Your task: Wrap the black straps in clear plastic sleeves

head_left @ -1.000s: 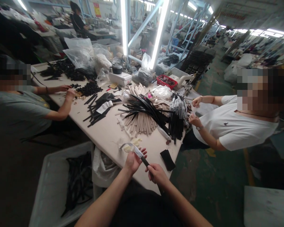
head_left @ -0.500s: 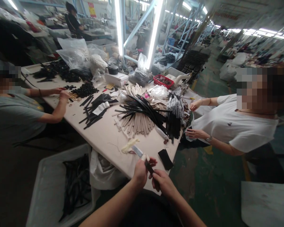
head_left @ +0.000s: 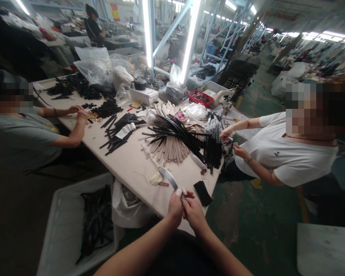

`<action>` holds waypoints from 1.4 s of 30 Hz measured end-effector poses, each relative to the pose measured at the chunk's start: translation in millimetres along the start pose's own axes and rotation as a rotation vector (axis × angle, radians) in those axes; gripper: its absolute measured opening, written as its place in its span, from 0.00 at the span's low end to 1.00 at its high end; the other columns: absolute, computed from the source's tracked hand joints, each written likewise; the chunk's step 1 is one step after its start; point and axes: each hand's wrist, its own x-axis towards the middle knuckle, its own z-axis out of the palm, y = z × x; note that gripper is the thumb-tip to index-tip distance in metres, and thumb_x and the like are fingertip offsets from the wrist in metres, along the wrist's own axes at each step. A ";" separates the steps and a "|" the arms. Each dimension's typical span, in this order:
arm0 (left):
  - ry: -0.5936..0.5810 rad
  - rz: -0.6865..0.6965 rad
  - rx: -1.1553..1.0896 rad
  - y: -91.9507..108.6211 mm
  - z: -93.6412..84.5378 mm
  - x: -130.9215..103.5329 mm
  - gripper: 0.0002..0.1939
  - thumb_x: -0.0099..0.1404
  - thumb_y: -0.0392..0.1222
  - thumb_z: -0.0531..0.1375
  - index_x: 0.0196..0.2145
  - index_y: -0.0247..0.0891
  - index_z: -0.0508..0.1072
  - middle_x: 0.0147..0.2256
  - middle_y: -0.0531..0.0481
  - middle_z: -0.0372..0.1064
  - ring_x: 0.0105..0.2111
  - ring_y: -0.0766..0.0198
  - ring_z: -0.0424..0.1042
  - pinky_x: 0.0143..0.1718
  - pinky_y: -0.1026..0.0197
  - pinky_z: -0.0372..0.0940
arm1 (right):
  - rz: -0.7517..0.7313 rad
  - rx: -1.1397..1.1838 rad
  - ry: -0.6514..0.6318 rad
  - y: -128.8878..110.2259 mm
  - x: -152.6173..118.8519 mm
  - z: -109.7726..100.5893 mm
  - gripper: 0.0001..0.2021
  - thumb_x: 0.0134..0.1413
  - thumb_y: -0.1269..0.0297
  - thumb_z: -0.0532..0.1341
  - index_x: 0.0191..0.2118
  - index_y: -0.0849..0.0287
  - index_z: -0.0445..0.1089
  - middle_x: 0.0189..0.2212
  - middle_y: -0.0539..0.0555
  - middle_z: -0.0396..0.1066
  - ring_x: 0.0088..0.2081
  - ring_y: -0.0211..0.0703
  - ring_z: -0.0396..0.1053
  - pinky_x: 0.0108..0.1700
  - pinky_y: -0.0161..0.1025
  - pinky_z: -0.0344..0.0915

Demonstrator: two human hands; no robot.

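Observation:
My left hand [head_left: 176, 204] is closed on a strip [head_left: 168, 178], whose grey, slightly curved end sticks out up and left over the table. White coverings show on its fingertips. Touching it from the right, my right hand [head_left: 192, 209] pinches the strip's lower part, which is mostly hidden by the fingers. Beyond the strip's end lie a pale yellow scrap [head_left: 155, 178] and a small reddish tool [head_left: 163, 184]. A black rectangular stack [head_left: 202, 193] rests at the table's right edge.
Black straps [head_left: 178, 132] lie across a fan of beige strips [head_left: 171, 151]. A red basket [head_left: 200, 99] stands behind. A person in white [head_left: 301, 153] works at right, another person [head_left: 25, 134] at left. Below the table's left edge is a white bin [head_left: 60, 222].
My hands have come together, and the strip now points out with its curved grey side showing. The right-hand person's hands have moved left towards the black strips. The view has shifted slightly.

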 end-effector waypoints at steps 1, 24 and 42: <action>0.005 -0.005 0.031 -9.4 -2.9 -3.6 0.16 0.61 0.54 0.62 0.30 0.36 0.71 0.27 0.45 0.74 0.26 0.58 0.74 0.29 0.59 0.68 | -0.023 -0.006 0.018 -0.3 0.3 0.8 0.21 0.62 0.50 0.55 0.24 0.59 0.68 0.18 0.52 0.68 0.22 0.41 0.65 0.27 0.36 0.58; 0.019 0.045 -0.027 9.5 -11.1 11.0 0.15 0.59 0.51 0.63 0.29 0.39 0.65 0.20 0.57 0.64 0.15 0.73 0.56 0.17 0.68 0.49 | 0.253 0.300 -0.064 29.3 14.3 -16.6 0.21 0.55 0.48 0.59 0.43 0.62 0.73 0.39 0.59 0.77 0.38 0.45 0.74 0.39 0.38 0.66; -0.412 0.125 -0.124 178.6 14.9 56.6 0.26 0.66 0.61 0.57 0.50 0.37 0.71 0.42 0.38 0.75 0.39 0.52 0.76 0.40 0.52 0.70 | -0.089 0.421 -0.281 -36.3 53.8 25.8 0.22 0.58 0.41 0.57 0.38 0.58 0.64 0.16 0.42 0.57 0.15 0.31 0.49 0.17 0.31 0.44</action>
